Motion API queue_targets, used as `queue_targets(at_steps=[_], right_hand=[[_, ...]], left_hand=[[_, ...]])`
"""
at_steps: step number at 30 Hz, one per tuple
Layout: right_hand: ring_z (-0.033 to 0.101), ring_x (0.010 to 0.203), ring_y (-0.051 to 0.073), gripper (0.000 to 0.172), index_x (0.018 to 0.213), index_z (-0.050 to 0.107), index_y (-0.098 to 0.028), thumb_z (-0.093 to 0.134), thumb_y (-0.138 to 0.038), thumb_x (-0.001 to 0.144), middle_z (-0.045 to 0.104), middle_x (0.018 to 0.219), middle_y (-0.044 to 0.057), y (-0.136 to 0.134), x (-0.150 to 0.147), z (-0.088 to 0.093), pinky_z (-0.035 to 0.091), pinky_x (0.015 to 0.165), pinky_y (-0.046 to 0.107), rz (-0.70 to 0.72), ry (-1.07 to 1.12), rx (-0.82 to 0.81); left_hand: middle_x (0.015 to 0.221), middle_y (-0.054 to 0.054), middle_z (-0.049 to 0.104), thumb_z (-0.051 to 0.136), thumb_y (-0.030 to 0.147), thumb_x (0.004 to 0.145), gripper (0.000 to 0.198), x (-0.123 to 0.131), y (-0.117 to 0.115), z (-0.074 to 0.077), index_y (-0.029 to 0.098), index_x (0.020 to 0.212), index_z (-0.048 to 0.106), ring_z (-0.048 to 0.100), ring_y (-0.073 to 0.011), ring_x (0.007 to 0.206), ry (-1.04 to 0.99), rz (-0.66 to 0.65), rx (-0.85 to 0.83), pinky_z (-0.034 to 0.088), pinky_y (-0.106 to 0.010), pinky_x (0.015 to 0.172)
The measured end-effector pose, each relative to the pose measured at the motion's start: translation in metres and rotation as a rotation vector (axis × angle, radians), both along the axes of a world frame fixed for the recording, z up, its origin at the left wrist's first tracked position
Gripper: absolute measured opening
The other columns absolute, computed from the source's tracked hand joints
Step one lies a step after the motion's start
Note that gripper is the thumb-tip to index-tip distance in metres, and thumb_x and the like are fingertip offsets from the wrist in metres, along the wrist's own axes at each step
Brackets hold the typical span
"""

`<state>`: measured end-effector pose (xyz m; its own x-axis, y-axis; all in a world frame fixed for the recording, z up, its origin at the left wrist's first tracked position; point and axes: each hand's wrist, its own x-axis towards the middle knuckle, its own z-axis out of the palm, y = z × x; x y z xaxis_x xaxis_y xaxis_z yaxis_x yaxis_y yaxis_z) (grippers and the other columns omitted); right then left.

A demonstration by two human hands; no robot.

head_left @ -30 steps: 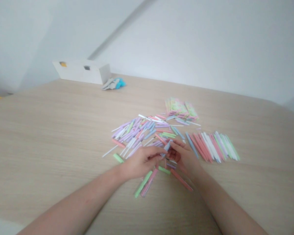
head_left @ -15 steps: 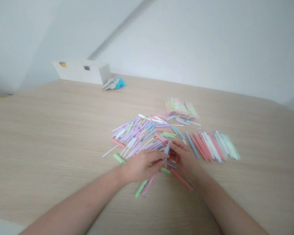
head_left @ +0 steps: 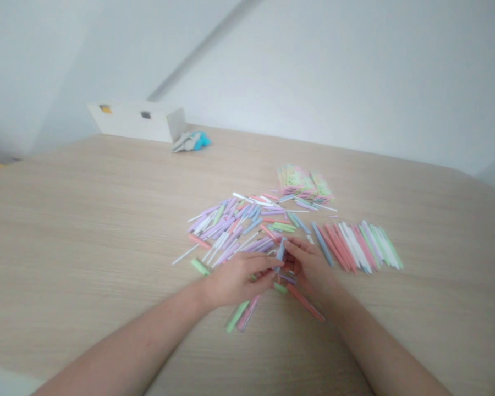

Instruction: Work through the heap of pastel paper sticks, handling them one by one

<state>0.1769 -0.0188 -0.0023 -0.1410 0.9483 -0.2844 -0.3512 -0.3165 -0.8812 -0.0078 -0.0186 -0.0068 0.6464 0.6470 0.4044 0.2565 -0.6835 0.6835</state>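
Pale-blue and slender, the plastic-looking stick [head_left: 280,253] sits pinched by the fingertips of both your left hand [head_left: 241,278] and right hand [head_left: 309,267], beside loose, thin pastel sticks [head_left: 229,221].

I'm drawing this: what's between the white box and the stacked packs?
The head view shows a crumpled grey-and-blue bundle, then tabletop.
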Motion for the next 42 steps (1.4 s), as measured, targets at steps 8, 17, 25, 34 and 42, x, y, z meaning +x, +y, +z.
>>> queue_targets(at_steps=[8, 17, 25, 34, 42], right_hand=[[0.056, 0.047, 0.012, 0.03, 0.088, 0.066, -0.018, 0.075, -0.036, 0.066, 0.061, 0.059, -0.002, 0.001, 0.001, -0.001, 0.046, 0.039, 0.022, 0.005, -0.017, 0.013], [0.055, 0.049, 0.01, 0.028, 0.087, 0.063, -0.019, 0.071, -0.04, 0.071, 0.06, 0.06, -0.003, 0.005, -0.006, 0.001, 0.04, 0.043, 0.019, 0.059, -0.178, 0.149], [0.056, 0.052, 0.01, 0.025, 0.078, 0.065, -0.018, 0.069, -0.042, 0.071, 0.061, 0.06, -0.003, 0.017, -0.023, 0.016, 0.046, 0.051, 0.022, 0.088, -0.337, 0.298], [0.056, 0.063, 0.015, 0.016, 0.084, 0.073, -0.022, 0.059, -0.029, 0.079, 0.066, 0.073, 0.001, 0.042, 0.002, 0.012, 0.041, 0.061, 0.027, 0.172, -1.056, 0.678], [0.058, 0.088, 0.019, 0.018, 0.087, 0.071, -0.019, 0.055, -0.013, 0.081, 0.068, 0.088, 0.006, 0.05, 0.006, -0.005, 0.042, 0.082, 0.032, 0.394, -1.41, 0.947]], left_hand=[[0.082, -0.007, 0.068, 0.047, 0.026, 0.089, 0.03, 0.0, 0.0, 0.0, 0.015, 0.113, 0.063, 0.061, -0.0117, 0.068, -0.014, -0.008, 0.008, 0.048, -0.02, 0.064], [0.077, -0.001, 0.062, 0.05, 0.034, 0.088, 0.037, -0.003, 0.016, 0.003, 0.017, 0.12, 0.058, 0.053, -0.0109, 0.063, -0.031, 0.247, -0.189, 0.041, -0.021, 0.057], [0.092, -0.002, 0.069, 0.049, 0.034, 0.089, 0.03, -0.007, 0.024, 0.005, 0.018, 0.111, 0.064, 0.061, -0.016, 0.081, -0.03, 0.203, -0.218, 0.044, -0.024, 0.072], [0.104, -0.003, 0.07, 0.048, 0.033, 0.089, 0.03, -0.011, 0.034, 0.004, 0.017, 0.107, 0.066, 0.062, -0.0205, 0.097, -0.156, 0.458, -0.231, 0.045, -0.028, 0.085], [0.105, -0.003, 0.071, 0.049, 0.033, 0.088, 0.031, -0.01, 0.037, -0.004, 0.018, 0.108, 0.067, 0.063, -0.0208, 0.097, -0.174, 0.481, -0.198, 0.045, -0.029, 0.087]])
